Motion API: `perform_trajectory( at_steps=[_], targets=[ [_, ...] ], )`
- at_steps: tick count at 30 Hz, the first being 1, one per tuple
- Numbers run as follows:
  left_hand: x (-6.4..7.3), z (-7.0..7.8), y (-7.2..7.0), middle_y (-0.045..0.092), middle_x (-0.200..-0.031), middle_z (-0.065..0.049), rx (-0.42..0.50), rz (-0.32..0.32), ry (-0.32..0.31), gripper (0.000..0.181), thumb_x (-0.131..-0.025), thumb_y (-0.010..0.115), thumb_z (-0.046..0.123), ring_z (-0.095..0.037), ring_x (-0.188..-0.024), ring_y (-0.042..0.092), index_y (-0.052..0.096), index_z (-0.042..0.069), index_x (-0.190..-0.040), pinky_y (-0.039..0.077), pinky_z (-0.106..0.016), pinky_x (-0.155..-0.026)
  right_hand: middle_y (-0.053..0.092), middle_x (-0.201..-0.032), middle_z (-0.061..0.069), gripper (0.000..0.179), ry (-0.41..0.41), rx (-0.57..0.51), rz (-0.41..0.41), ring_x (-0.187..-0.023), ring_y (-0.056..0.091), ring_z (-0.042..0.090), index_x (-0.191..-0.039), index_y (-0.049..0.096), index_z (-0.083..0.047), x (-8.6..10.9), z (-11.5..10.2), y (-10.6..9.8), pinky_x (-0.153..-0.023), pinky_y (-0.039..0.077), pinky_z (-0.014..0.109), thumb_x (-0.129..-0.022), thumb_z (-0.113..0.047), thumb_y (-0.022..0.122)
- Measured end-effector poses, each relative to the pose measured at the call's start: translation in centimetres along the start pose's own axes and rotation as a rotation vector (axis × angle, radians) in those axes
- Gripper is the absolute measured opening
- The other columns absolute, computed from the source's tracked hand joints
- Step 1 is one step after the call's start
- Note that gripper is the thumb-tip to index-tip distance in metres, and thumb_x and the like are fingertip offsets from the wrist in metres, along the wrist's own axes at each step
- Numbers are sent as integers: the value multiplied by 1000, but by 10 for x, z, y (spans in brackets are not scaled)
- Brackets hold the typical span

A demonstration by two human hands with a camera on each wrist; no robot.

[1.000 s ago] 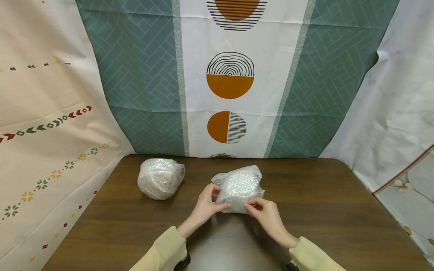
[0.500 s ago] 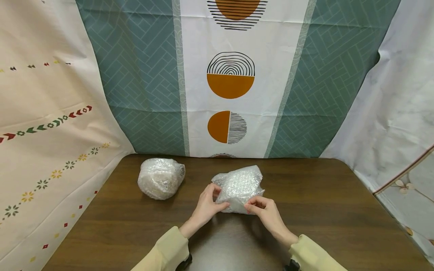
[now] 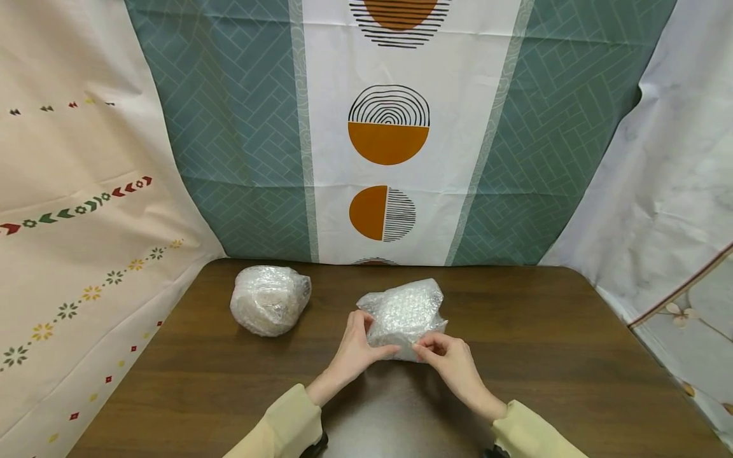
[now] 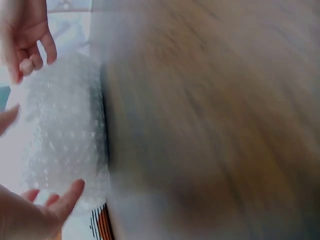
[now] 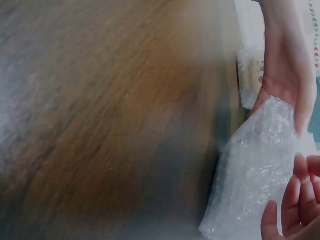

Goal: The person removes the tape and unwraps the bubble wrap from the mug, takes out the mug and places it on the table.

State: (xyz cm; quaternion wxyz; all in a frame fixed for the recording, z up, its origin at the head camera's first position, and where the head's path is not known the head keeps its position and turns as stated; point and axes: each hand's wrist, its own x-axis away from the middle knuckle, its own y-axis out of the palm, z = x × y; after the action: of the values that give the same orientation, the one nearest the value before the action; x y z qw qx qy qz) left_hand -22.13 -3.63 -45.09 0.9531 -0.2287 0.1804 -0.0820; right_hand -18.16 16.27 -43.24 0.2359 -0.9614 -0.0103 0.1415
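Note:
A bubble-wrapped parcel (image 3: 408,308) rests on the table in front of me, its contents hidden by the wrap. My left hand (image 3: 354,353) holds its left side, the thumb lying across the front and the fingers around the left edge. With thumb and forefinger, my right hand (image 3: 453,369) pinches the wrap at the front right. The left wrist view shows the parcel (image 4: 65,135) between both hands. In the right wrist view, my left hand (image 5: 287,65) is against the upper end of the parcel (image 5: 260,165), and my right hand (image 5: 302,205) is at lower right.
Another bubble-wrapped bundle (image 3: 266,302), rounder, stands at the back left of the brown wooden table (image 3: 544,356). A patterned cloth (image 3: 389,140) hangs behind the table's far edge. Light cloths border the left and right sides.
My left hand has shifted slightly right, its thumb sliding further across the parcel's front. The right hand stays at nearly the same spot. The other bundle is where it was.

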Motion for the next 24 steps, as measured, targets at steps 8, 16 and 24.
perform_trajectory(
  at_steps=[8, 16, 24],
  targets=[
    [-2, 1, 4, 37, -98, -13, 17, 45, -57, 57, -74, 75, 34, -25, -89, 40, 37, 1, -100, 36, -35, -75, 63, -65, -10, 11, -1, 32, 88, -60, 60, 8, -80, 70, -10, 4, 0, 6, -55, 46, 23, -74, -17, 75],
    [-3, 2, 4, 35, -96, -7, 3, 31, -73, 58, -73, 75, 39, -20, -85, 39, 38, 2, -99, 38, -35, -74, 63, -64, -8, 7, -11, -23, 108, -53, 57, 12, -79, 71, -9, 4, 4, 15, -49, 46, 24, -73, -8, 75],
    [-4, 2, 3, 35, -91, -6, -26, 25, -61, 56, -72, 75, 39, -19, -80, 37, 39, 3, -96, 37, -32, -69, 63, -64, 3, 11, 79, -111, 127, -51, 58, 20, -78, 70, -3, 3, 4, 18, -51, 50, 26, -75, -13, 74]
  ],
)
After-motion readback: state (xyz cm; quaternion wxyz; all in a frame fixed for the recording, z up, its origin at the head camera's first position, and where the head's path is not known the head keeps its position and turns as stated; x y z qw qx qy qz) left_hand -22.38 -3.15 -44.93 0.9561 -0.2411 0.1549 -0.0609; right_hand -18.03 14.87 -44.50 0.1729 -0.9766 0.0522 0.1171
